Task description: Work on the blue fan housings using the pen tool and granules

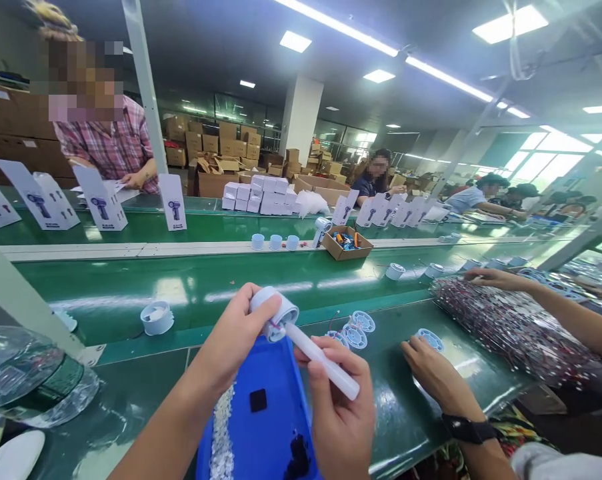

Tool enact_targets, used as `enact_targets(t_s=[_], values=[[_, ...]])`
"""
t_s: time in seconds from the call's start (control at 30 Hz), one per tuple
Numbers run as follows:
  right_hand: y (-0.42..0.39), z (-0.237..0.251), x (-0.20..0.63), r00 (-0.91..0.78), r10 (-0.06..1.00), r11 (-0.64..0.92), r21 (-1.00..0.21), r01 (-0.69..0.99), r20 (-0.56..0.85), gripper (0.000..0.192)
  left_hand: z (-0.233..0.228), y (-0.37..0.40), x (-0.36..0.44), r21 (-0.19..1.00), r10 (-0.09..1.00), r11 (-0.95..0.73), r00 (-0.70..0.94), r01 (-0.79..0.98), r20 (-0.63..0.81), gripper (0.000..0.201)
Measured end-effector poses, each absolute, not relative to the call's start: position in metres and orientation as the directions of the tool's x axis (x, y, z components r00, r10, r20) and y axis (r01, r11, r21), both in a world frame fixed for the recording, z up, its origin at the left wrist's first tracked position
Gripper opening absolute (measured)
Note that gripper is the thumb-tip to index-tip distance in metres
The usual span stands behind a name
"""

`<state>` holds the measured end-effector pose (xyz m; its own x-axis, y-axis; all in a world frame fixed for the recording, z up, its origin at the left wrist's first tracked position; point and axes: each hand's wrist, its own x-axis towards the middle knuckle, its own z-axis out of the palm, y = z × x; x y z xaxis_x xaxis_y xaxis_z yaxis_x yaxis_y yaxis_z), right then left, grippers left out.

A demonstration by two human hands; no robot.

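My left hand (241,333) is closed around a pale blue round plastic housing (275,312), its hollow end facing right, with a thin reddish wire showing inside. Between the fingers of my right hand (341,407) is a smooth white rod (325,363). The rod's far tip reaches the housing's rim; whether it goes inside I cannot tell. Below both hands lies a blue tray (275,373) with small white pieces (223,427) along its left side, a black square (258,400) and more black parts (297,457).
A co-worker's hand (431,367) touches a pale blue ring (431,340) at right, near a heap of wires (511,327). Several similar rings (355,335) lie beyond my right hand. A green conveyor (221,280) carries another housing (157,318). A large bottle (31,373) stands left.
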<state>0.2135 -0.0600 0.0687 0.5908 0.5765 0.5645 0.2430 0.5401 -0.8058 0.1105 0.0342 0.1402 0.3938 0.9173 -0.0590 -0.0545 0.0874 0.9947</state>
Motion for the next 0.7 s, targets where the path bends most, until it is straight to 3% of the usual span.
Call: enact_targets(t_s=[0.13,0.23,0.3,0.4,0.5,0.7], values=[[-0.064,0.056,0.193,0.542,0.756,0.249,-0.927,0.282,0.368,0.028,0.136,0.023,0.117,0.965,0.971,-0.213,0.08,-0.153,0.227,0.028],[-0.069,0.05,0.209,0.426,0.83,0.225,-0.915,0.335,0.36,0.043,0.137,0.009,0.121,0.948,0.974,-0.188,0.077,-0.257,0.214,0.039],[-0.072,0.05,0.255,0.381,0.799,0.312,-0.862,0.399,0.465,0.044,0.14,-0.001,0.123,0.937,0.971,-0.144,0.137,-0.317,0.195,0.045],[-0.075,0.051,0.358,0.461,0.714,0.336,-0.835,0.436,0.527,0.053,0.143,-0.012,0.125,0.903,0.963,-0.162,0.137,-0.398,0.234,0.047],[-0.077,0.044,0.441,0.512,0.628,0.357,-0.801,0.48,0.586,0.058,0.138,-0.013,0.127,0.926,0.954,-0.164,0.186,-0.34,0.237,0.045],[-0.078,0.021,0.469,0.58,0.478,0.388,-0.751,0.535,0.66,0.048,0.121,-0.011,0.146,0.948,0.962,-0.013,0.254,-0.319,0.098,0.041]])
